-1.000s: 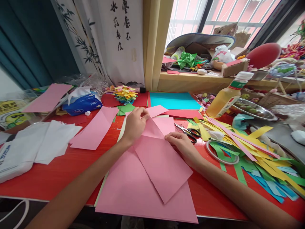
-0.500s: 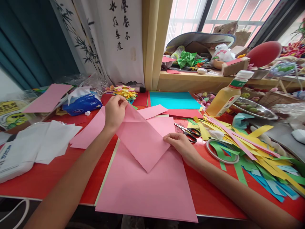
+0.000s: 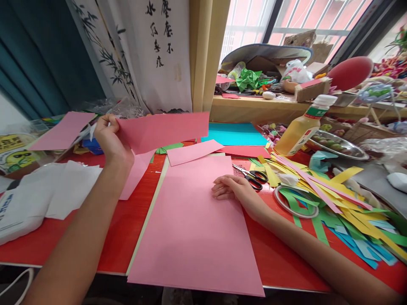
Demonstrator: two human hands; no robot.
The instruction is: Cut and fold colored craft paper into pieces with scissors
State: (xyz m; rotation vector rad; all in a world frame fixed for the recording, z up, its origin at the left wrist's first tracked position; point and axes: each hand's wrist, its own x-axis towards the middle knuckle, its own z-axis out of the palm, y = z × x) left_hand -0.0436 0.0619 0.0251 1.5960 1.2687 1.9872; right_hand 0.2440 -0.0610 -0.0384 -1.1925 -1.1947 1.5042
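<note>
Left hand [image 3: 111, 137] pinches a pink sheet [image 3: 168, 130].
Likely light, bendy: hold ends. Right hand [image 3: 237, 191], fingers loosely together, at right edge of stack [image 3: 193, 237].

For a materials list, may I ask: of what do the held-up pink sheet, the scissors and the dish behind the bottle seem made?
Held-up pink sheet: paper or thin card, matte, with a crisp straight edge. Scissors: glossy metal blades, judged by their silvery gleam; black handles, probably plastic. Dish: likely polished metal, being silvery and reflective.

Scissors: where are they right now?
In the head view, right of centre, the scissors lie between the pink sheets and paper strips, just beyond the right hand.
</note>
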